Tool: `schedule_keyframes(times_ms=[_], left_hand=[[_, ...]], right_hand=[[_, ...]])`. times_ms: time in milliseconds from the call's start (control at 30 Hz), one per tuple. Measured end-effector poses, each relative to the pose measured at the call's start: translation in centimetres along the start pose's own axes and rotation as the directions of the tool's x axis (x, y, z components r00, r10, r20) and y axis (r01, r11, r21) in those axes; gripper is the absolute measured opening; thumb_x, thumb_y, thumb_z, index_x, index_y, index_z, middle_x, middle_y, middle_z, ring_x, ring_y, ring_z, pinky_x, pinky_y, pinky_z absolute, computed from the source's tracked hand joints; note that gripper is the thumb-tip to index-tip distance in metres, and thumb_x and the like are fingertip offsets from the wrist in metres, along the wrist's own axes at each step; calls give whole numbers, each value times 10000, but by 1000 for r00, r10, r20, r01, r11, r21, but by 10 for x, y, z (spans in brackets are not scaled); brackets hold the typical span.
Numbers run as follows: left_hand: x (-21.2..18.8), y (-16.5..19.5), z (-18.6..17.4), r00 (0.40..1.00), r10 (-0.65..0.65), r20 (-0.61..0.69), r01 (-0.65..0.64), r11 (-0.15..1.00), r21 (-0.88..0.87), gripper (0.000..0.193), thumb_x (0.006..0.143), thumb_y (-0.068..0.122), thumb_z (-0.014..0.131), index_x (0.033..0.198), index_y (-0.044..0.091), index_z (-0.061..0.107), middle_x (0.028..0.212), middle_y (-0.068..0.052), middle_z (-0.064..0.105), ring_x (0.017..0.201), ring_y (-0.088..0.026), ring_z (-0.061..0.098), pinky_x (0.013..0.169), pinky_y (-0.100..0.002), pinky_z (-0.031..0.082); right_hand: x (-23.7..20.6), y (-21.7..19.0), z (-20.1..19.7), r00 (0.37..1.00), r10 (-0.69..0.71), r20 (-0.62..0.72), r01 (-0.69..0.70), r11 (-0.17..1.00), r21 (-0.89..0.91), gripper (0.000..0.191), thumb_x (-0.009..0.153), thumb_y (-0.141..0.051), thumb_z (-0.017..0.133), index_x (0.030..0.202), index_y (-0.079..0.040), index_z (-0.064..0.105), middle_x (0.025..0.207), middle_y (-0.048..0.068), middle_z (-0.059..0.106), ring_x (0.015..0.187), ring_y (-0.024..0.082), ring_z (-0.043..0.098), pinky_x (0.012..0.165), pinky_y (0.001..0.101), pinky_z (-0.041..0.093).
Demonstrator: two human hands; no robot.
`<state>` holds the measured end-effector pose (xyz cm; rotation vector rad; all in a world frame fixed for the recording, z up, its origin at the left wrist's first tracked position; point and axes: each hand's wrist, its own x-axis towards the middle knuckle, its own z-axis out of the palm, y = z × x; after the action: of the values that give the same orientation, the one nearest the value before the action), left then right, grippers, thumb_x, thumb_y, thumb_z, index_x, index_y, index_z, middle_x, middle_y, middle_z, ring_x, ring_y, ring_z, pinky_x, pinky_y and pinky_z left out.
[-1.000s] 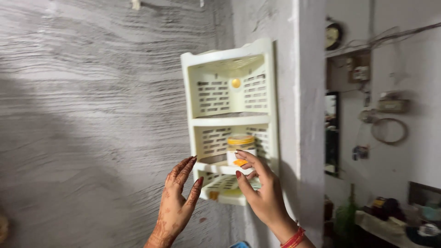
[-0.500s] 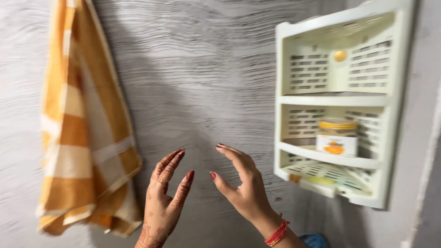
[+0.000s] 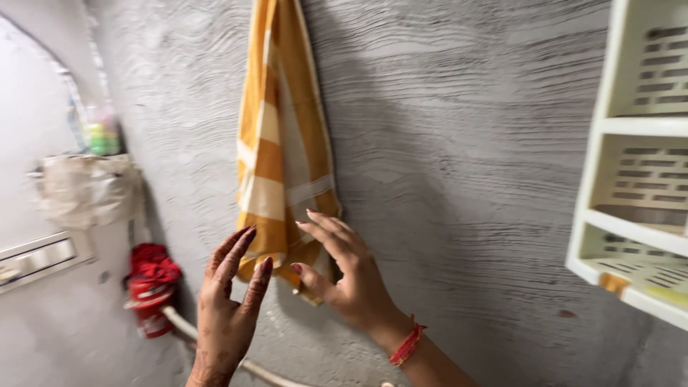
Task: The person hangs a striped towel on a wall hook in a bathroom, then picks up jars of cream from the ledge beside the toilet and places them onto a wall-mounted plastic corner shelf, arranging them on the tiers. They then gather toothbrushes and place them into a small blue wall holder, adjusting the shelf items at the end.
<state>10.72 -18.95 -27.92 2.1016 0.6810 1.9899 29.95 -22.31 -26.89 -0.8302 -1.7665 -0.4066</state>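
So the wall (image 3: 466, 143) takes up most of the view, grey plaster with wavy horizontal ridges combed into it, pretty rough looking. Hanging flat against it is a towel (image 3: 279, 143), orange-yellow with wide white bands, soft woven cloth that drapes in long folds and ends in a bunched lower hem. Over at the right edge there's a cream plastic shelf (image 3: 631, 208), boxy with slotted lattice back panels and a couple of tiers, only partly in frame.

Both hands are raised up in front of the towel's lower end. The right hand (image 3: 351, 276) is angled up and to the left, palm toward the wall, fingers (image 3: 326, 228) spread and gently curved, tips right at the hem of the towel, thumb tucked under. Can't tell if it's actually touching the cloth. A red thread bangle (image 3: 407, 344) sits on that wrist. The left hand (image 3: 229, 308) is upright, back facing the camera, fingers straight and slightly apart, holding nothing, just beside the towel's bottom corner.

Down low on the left is a red valve (image 3: 149, 287), blurry.
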Motion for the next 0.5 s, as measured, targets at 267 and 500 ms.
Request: schedule_keyframes(times_ms=[267, 500], left_hand=[[-17, 4, -64, 992, -98, -84, 112, 976, 187, 493, 913, 169, 700, 1390, 78, 615, 1432, -118, 575, 1274, -264, 583, 1068, -381, 460], [-42, 16, -113, 990, -18, -142, 60, 952, 301, 502, 938, 179, 699, 1416, 64, 597, 1463, -134, 557, 1375, -272, 533, 1098, -410, 445]], right_hand=[[8, -32, 60, 995, -33, 94, 11, 972, 233, 606, 965, -460, 647, 1462, -124, 566, 1602, 165, 477, 1536, 374, 377, 1233, 518, 330], [7, -60, 96, 986, -141, 87, 112, 954, 277, 628, 979, -486, 629, 1481, -119, 543, 1618, 171, 460, 1529, 387, 387, 1249, 529, 302]])
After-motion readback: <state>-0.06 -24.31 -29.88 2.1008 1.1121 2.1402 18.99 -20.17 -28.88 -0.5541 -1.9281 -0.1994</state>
